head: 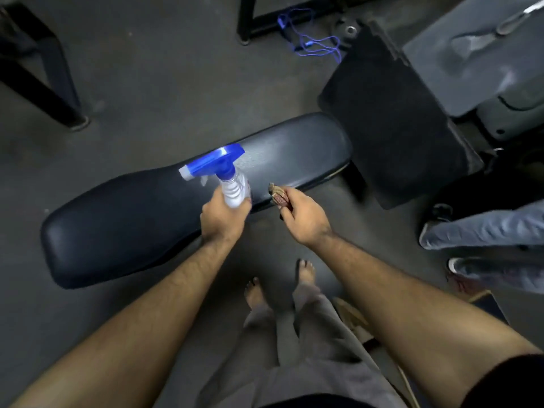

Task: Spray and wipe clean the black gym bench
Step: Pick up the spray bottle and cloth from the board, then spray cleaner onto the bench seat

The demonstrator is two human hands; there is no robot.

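The black gym bench (123,219) lies across the floor, running from lower left to upper right. My left hand (223,216) grips a clear spray bottle (232,187) with a blue trigger head, held upright over the middle of the pad, nozzle pointing left. My right hand (303,216) is closed around a bunched brown cloth (278,197) at the bench's near edge, just right of the bottle. A paler patch shows on the pad's right half.
A tilted black pad (391,122) stands past the bench's right end, with a grey machine (485,54) behind. A blue cord (312,39) lies on the floor. Another person's legs and shoes (485,240) are at right. Black frame legs (44,83) stand at far left.
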